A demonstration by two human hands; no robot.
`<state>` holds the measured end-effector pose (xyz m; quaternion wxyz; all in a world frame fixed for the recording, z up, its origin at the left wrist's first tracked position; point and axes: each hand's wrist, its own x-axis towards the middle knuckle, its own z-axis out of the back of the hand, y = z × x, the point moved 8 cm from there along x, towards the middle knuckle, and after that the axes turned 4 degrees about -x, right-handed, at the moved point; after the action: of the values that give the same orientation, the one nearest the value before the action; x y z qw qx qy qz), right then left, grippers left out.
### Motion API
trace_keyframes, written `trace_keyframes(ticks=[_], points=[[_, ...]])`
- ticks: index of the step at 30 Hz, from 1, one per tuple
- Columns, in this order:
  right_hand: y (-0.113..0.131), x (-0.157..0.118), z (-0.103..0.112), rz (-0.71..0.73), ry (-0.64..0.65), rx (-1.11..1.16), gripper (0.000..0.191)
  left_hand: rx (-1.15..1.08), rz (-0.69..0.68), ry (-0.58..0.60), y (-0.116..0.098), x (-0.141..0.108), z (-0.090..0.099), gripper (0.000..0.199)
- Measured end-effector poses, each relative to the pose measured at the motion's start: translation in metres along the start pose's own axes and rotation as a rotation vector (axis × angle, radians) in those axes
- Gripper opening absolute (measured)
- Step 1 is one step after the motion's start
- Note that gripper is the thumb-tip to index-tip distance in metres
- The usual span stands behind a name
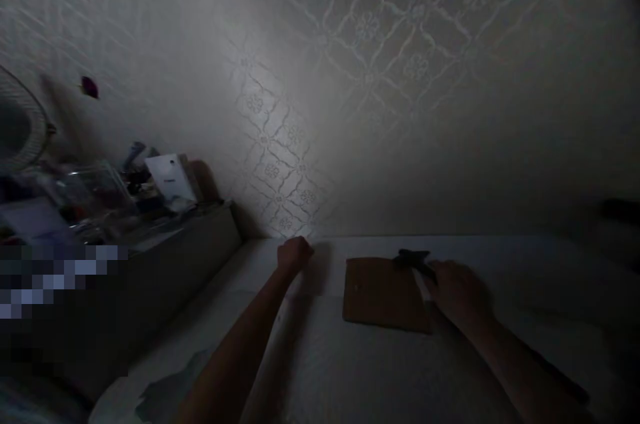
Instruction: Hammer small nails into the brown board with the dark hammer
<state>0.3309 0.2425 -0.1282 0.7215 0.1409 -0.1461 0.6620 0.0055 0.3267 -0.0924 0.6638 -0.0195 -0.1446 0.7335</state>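
"Where are the hands right now?"

"Well apart! The left hand point(294, 254) is curled into a fist toward the far side of the white surface point(360, 371); whether anything's inside, I can't tell. The right hand point(457, 287) is clamped round a dark tool point(413, 257), its end over the brown slab point(383, 297) at the upper right corner. Touching? Can't tell!"

"And that slab?"

"Lying flat between the hands, nearer the right. Looks thin, stiff, probably light; too dim to name the material. I'd take it by its bare left edge, clear of the tool."

"And the tool?"

"Hard, hardly fragile, I'd judge, maybe end-heavy; the handle's the place to grip."
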Motion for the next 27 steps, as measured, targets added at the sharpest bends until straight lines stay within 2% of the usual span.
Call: trace_keyframes(ticks=[4,7,10,15,18,27], points=[[0.002,-0.001,0.013,-0.016,-0.045,0.003,0.026,-0.474,-0.054,-0.01,-0.038,-0.019,-0.001,0.02],[0.003,-0.003,0.02,-0.013,-0.072,0.026,0.028,-0.82,-0.096,0.034,-0.064,-0.043,-0.014,0.017],[0.006,-0.006,0.025,0.015,-0.094,0.064,0.028,-1.024,-0.042,0.09,-0.076,-0.064,-0.029,0.015],[0.01,-0.009,0.027,0.053,-0.089,0.101,0.026,-1.115,0.041,0.13,-0.075,-0.073,-0.037,0.011],[0.011,-0.009,0.025,0.074,-0.073,0.113,0.026,-1.121,0.012,0.171,-0.074,-0.071,-0.039,0.01],[0.011,-0.008,0.02,0.089,-0.065,0.12,0.026,-1.184,-0.093,0.409,-0.079,-0.077,-0.053,0.021]])
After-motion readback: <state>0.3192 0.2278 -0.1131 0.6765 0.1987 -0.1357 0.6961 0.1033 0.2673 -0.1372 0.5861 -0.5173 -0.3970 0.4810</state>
